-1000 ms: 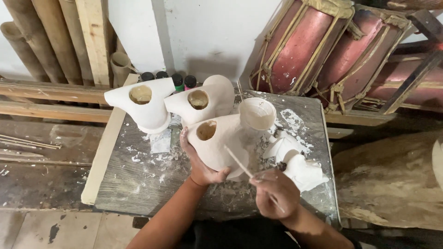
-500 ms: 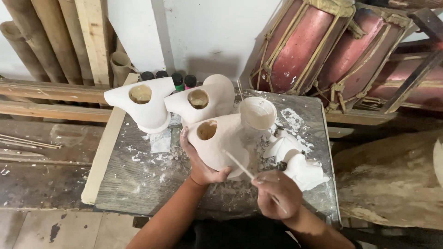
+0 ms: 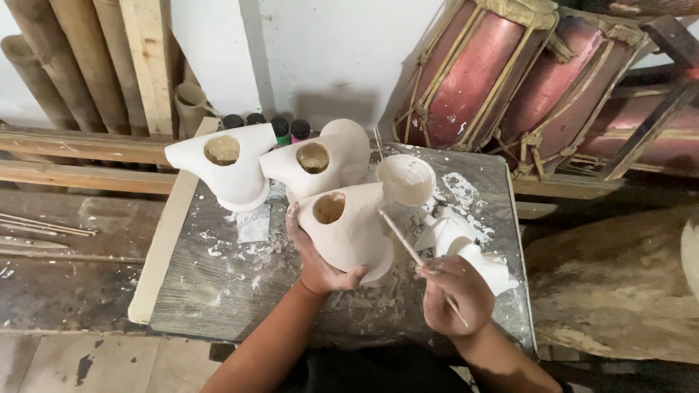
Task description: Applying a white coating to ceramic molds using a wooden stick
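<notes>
Right hand (image 3: 457, 292) has drawn back slightly from the white hollow form (image 3: 349, 229) since a second ago; stick tip now just beside the form's right flank. Left hand (image 3: 314, 255) unchanged, grip clasped around the form's left side and base, holding it upright on the grey splattered surface (image 3: 218, 291). Right grip pinched on the thin stick (image 3: 408, 246). Two similar white forms (image 3: 226, 164) stand behind, with a white bowl (image 3: 405, 180) alongside. Small paint bottles (image 3: 280, 129) at the wall; red drums (image 3: 502, 73) leaning upper right.
</notes>
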